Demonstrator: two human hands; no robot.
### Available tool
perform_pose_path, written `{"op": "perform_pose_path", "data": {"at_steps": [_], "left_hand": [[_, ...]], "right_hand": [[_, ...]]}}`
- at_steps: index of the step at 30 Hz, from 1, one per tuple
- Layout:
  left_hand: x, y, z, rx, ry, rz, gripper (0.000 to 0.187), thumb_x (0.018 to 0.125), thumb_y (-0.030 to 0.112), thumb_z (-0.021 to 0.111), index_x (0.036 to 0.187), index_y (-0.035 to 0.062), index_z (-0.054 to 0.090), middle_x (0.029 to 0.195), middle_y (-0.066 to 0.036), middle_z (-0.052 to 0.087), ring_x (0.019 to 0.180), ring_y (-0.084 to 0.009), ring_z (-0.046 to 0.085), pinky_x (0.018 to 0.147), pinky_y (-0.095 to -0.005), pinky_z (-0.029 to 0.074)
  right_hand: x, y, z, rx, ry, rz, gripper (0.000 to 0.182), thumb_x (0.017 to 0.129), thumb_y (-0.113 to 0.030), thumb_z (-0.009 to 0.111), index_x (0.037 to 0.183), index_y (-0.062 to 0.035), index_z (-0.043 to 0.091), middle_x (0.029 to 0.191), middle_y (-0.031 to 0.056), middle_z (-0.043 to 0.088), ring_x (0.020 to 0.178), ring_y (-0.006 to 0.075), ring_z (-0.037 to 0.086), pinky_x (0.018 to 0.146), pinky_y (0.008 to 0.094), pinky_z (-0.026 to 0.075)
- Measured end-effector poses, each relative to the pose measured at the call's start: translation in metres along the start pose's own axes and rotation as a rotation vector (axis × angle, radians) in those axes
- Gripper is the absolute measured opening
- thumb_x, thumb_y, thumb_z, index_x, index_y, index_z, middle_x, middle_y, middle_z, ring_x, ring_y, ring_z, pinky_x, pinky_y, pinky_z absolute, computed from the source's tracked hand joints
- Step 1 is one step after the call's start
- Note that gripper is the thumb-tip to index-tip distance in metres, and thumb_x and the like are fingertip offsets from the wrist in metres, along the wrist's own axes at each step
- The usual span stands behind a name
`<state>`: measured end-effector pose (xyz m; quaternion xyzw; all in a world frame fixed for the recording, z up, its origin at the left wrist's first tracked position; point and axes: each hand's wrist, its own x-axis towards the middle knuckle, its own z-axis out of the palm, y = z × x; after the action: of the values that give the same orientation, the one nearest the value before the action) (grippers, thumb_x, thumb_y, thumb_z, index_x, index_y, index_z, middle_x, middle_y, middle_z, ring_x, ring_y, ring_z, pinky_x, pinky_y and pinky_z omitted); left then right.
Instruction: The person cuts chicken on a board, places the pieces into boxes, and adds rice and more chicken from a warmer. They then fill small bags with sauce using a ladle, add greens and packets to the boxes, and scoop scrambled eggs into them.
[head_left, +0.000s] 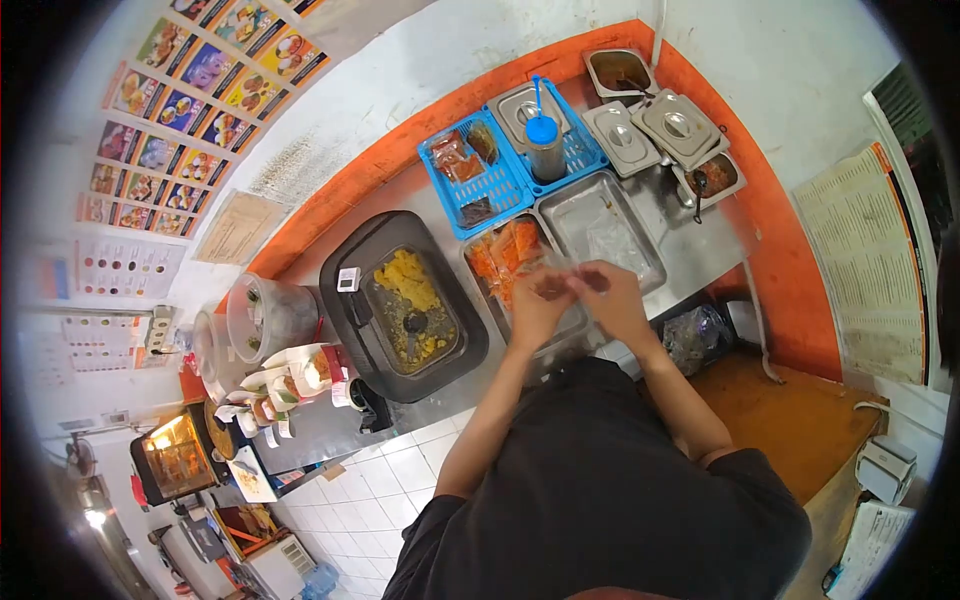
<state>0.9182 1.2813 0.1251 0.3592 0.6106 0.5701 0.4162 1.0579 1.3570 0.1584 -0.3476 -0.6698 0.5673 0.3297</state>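
L hand (540, 303) nr orange food (505, 250) in tray (573, 323)

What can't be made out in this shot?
All in the head view:
- Anything between left hand and right hand: hidden by fingers.
- Insides of the lidded pans: lids cover them.
- Wording on the right-hand menu: too small.
- Rest of the shirt: cut by bottom edge.
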Motion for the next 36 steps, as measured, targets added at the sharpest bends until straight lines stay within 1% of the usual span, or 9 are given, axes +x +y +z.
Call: {"op": "perform_pose_path", "data": {"at_steps": [2, 9, 15, 17, 23, 25, 30, 33, 36], "left_hand": [[-0.001, 0.0, -0.006, 0.009, 0.025, -0.028, 0.018, 0.082, -0.002, 0.076, 0.099, -0.0029, 0.068, 0.089, -0.007, 0.072, 0.08, -0.0118, 0.069, 0.074, -0.0252, 0.056], [-0.004, -0.006, -0.014, -0.193, 0.074, -0.072, 0.012, 0.089, 0.001, 0.071, 0.1, -0.0035, 0.068, 0.088, -0.007, 0.072, 0.078, -0.0115, 0.067, 0.073, -0.025, 0.055], [-0.01, -0.021, -0.014, 0.389, 0.224, 0.081, 0.007, 0.091, 0.001, 0.064, 0.095, -0.0033, 0.069, 0.081, -0.008, 0.069, 0.071, -0.0125, 0.065, 0.065, -0.0253, 0.051], [-0.018, -0.026, -0.01, 0.536, 0.269, 0.099, 0.007, 0.09, 0.0, 0.064, 0.093, -0.0028, 0.069, 0.079, -0.009, 0.068, 0.07, -0.013, 0.065, 0.063, -0.0258, 0.051], [-0.009, -0.018, -0.017, 0.322, 0.552, 0.128, 0.007, 0.086, 0.001, 0.066, 0.091, -0.0026, 0.069, 0.082, -0.013, 0.066, 0.07, -0.0158, 0.066, 0.061, -0.0284, 0.051], [-0.005, -0.01, -0.015, 0.476, 0.413, 0.266, 0.004, 0.084, 0.001, 0.068, 0.086, -0.0021, 0.065, 0.08, -0.012, 0.062, 0.067, -0.0184, 0.064, 0.06, -0.0291, 0.05], [0.003, 0.002, -0.019, 0.477, 0.278, 0.19, 0.015, 0.081, -0.002, 0.07, 0.08, -0.0011, 0.055, 0.077, -0.009, 0.054, 0.065, -0.0211, 0.058, 0.06, -0.0309, 0.048], [0.006, 0.01, -0.036, 0.548, 0.217, 0.151, 0.016, 0.079, -0.003, 0.069, 0.08, -0.001, 0.053, 0.078, -0.011, 0.053, 0.068, -0.0253, 0.058, 0.061, -0.0331, 0.047], [0.003, 0.018, -0.043, 0.519, 0.125, 0.209, 0.013, 0.078, -0.004, 0.067, 0.083, -0.0018, 0.055, 0.082, -0.013, 0.056, 0.07, -0.028, 0.061, 0.06, -0.0324, 0.048]], "right_hand": [[0.006, -0.003, -0.006, 0.058, -0.118, 0.245, 0.023, 0.089, -0.013, 0.072, 0.101, 0.0056, 0.069, 0.086, 0.0086, 0.071, 0.078, 0.0107, 0.066, 0.068, 0.0258, 0.053], [0.022, 0.005, 0.006, 0.027, -0.193, 0.097, 0.022, 0.092, -0.014, 0.069, 0.099, 0.0064, 0.068, 0.082, 0.0116, 0.072, 0.074, 0.0125, 0.067, 0.067, 0.0273, 0.053], [0.012, 0.044, 0.041, -0.502, -0.145, -0.143, 0.02, 0.092, -0.014, 0.059, 0.098, 0.0052, 0.06, 0.078, 0.0236, 0.066, 0.072, 0.0385, 0.066, 0.066, 0.0472, 0.051], [0.008, 0.043, 0.046, -0.46, -0.169, -0.066, 0.023, 0.09, -0.018, 0.055, 0.083, 0.0032, 0.062, 0.076, 0.0293, 0.062, 0.073, 0.0496, 0.06, 0.064, 0.0559, 0.046], [0.008, 0.051, 0.059, -0.623, -0.242, -0.002, 0.024, 0.091, -0.019, 0.055, 0.093, 0.004, 0.061, 0.073, 0.0264, 0.064, 0.07, 0.0449, 0.063, 0.066, 0.0533, 0.049], [0.008, 0.044, 0.053, -0.533, -0.179, -0.044, 0.025, 0.091, -0.021, 0.055, 0.092, 0.0038, 0.062, 0.072, 0.0265, 0.063, 0.069, 0.0447, 0.063, 0.066, 0.0531, 0.05], [0.02, 0.032, 0.039, -0.57, -0.216, -0.103, 0.027, 0.09, -0.024, 0.055, 0.093, 0.0025, 0.062, 0.071, 0.0265, 0.063, 0.068, 0.045, 0.064, 0.064, 0.0534, 0.049], [0.023, 0.017, 0.041, -0.545, -0.269, -0.066, 0.017, 0.087, -0.016, 0.06, 0.085, 0.0012, 0.06, 0.074, 0.0235, 0.063, 0.069, 0.0449, 0.061, 0.063, 0.0516, 0.048], [0.032, 0.016, 0.044, -0.357, -0.075, -0.24, 0.01, 0.081, -0.005, 0.063, 0.077, 0.0007, 0.056, 0.077, 0.0172, 0.06, 0.066, 0.0378, 0.059, 0.062, 0.0443, 0.049]]}}
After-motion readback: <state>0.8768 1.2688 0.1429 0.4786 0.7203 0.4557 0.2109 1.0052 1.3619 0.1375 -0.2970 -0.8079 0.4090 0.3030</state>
